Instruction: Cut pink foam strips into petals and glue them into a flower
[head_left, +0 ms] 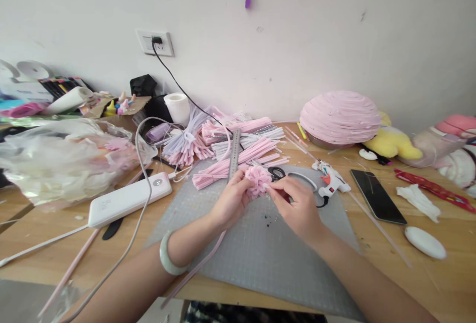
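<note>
My left hand [233,198] holds a fluffy pink flower [257,178], shaped from looped pipe cleaners, between thumb and fingers. At the flower's lower right edge, the thumb and fingertips of my right hand [297,205] are pinched on it. Both hands are above a grey cutting mat [241,268]. Just behind my right fingers lie black-handled scissors [276,172], partly covered. A long pink pipe cleaner [197,268] runs below my left wrist across the mat's front edge. Beyond my left hand rests a metal ruler [234,152] on bundled pink pipe cleaners [249,157].
A white glue gun [333,180], a phone [376,195] and a white oval case [426,242] lie to the right. Leftward are a power bank [130,200] with a looping cable and a plastic bag [67,159]. A pink dome [339,117] stands by the wall.
</note>
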A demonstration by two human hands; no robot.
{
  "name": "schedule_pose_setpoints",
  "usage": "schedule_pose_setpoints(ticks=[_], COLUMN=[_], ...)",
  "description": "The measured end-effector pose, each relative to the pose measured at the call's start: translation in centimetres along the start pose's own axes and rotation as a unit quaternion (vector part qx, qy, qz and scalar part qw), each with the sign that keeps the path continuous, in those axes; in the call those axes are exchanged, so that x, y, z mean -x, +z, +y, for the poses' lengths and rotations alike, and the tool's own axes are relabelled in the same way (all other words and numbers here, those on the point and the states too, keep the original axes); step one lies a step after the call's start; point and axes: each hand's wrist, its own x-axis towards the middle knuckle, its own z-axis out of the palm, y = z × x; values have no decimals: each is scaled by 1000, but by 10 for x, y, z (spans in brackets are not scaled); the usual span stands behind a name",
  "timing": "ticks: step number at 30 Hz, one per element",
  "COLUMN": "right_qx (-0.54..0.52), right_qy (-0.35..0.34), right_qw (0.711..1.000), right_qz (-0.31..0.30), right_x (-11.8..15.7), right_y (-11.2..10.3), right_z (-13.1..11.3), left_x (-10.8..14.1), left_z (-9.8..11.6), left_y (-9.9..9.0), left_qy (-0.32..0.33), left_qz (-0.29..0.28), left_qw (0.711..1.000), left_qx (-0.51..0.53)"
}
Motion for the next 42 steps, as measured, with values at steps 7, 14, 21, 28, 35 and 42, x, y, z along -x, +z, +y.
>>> schedule_pose_setpoints(ticks=[7,14,21,28,35,42], right_qx=[104,167,180,205,283,287], right_qy=[-138,-189,-198,-209,-253,-232], right_qw=[985,967,961,953,923,925], right_qz=[-18,-46,-67,-71,-58,-86], right_x=[4,4,4,0,-1,0], right_y=[-2,-4,-4,-8,-7,-4], right_z=[13,23,27,22,13,13], left_x=[2,2,2,2,0,-3], left_z=[0,1,1,2,0,-2], left_y=[1,0,2,-1,-2,-3], left_qy=[-9,-12,-7,-3,-2,-2], left_qz=[-3,4,2,-14,-3,11], left_qw=[1000,1000,1000,998,997,996], left_qx=[-12,-22,-29,-53,-83,-85])
